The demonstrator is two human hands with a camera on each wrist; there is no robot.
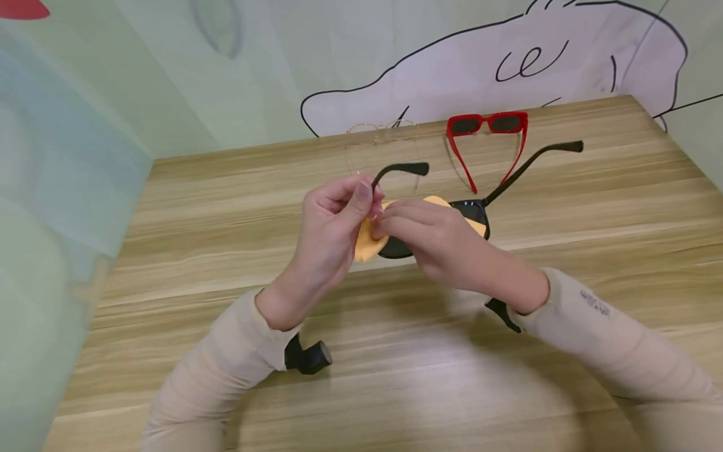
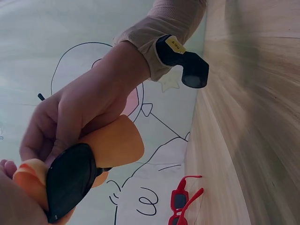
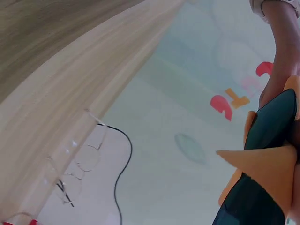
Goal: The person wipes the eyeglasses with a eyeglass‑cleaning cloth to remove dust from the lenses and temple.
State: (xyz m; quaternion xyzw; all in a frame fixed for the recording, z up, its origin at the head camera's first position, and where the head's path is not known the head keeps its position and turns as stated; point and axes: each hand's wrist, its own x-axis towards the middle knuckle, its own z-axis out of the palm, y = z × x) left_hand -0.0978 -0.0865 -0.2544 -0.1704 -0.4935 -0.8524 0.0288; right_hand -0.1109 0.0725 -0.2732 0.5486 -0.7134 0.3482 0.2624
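Note:
A pair of black sunglasses (image 1: 395,248) is held above the table between the two hands. My left hand (image 1: 326,223) pinches its left side near the temple arm, whose curved tip sticks up past the thumb. An orange cloth (image 1: 366,247) is wrapped about the lenses. My right hand (image 1: 443,235) pinches this cloth against a lens, its fingers partly hidden. The other temple arm stands out to the upper right. In the left wrist view, a dark lens (image 2: 70,180) lies against folded cloth (image 2: 119,140). The right wrist view shows a cloth corner (image 3: 262,171) hanging across the lenses.
Red sunglasses (image 1: 487,123) stand at the table's back edge with their arms unfolded toward me. Left of them are thin wire-framed clear glasses (image 1: 381,134). Behind the wooden table (image 1: 226,232) rises a wall (image 1: 254,75) with cartoon drawings. Black wrist mounts (image 1: 307,356) jut from both sleeves.

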